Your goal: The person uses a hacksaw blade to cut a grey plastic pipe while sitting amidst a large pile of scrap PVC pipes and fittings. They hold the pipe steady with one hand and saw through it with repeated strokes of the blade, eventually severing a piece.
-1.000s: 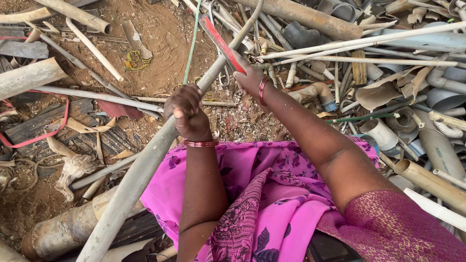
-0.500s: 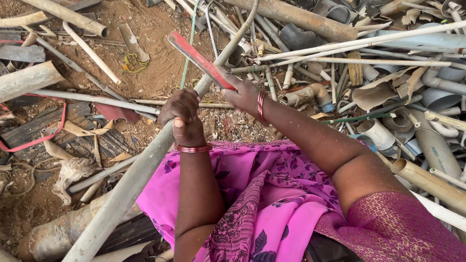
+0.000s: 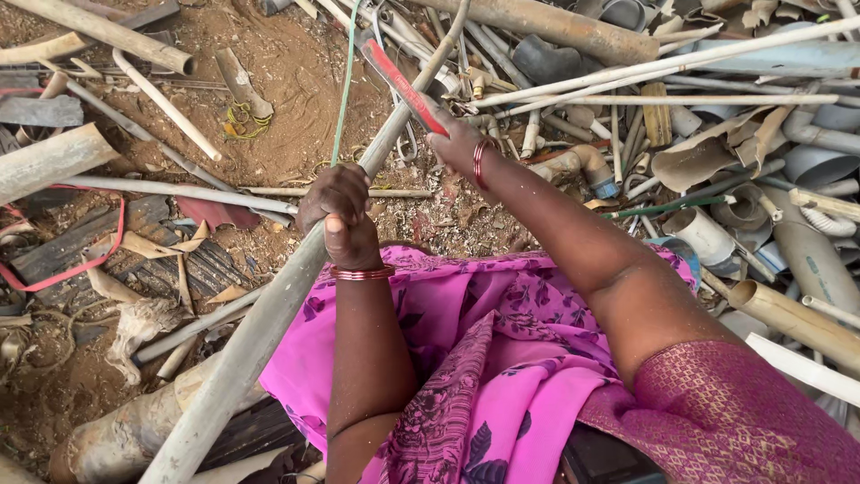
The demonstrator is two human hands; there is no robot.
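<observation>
Hands grip things: left hand (image 3: 339, 211) grey pipe (image 3: 269, 314), right hand (image 3: 455, 142) red-handled tool (image 3: 399, 85).

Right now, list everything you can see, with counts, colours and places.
Long pipe: one, grey, runs from bottom left to top centre.
Saw: one, red handle, crosses the long pipe at top centre.
Scrap pipes: too many to count, white and grey, piled at right.
Green cord: one, runs up beside the long pipe.
Yellow wire: one tangle, on the dirt at upper left.
Red strap: one, looped at left.
Pink cloth: one, over the lap.
Left hand: grip on the long pipe.
Right hand: grip on the saw.
</observation>
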